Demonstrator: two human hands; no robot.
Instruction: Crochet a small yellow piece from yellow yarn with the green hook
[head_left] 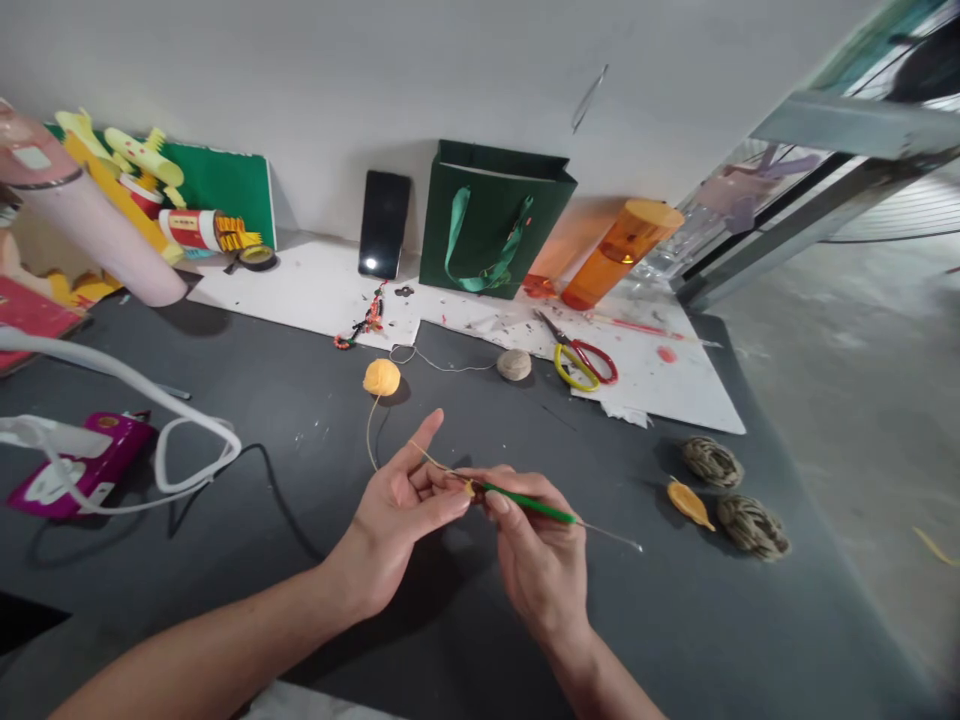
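Pinching yellow pc, L hand; R hand pinches green hook — bag, phone upper ctr.

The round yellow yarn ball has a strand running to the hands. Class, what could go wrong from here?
The round yellow yarn ball sits unheld on the dark grey table, so a tug might roll it. The thin strand from the round beige yarn ball curls close beside it, so yarns could tangle. The left hand pinches a tiny yellow piece near the tip of the green-handled metal hook in the right hand, so a slip might jab skin.
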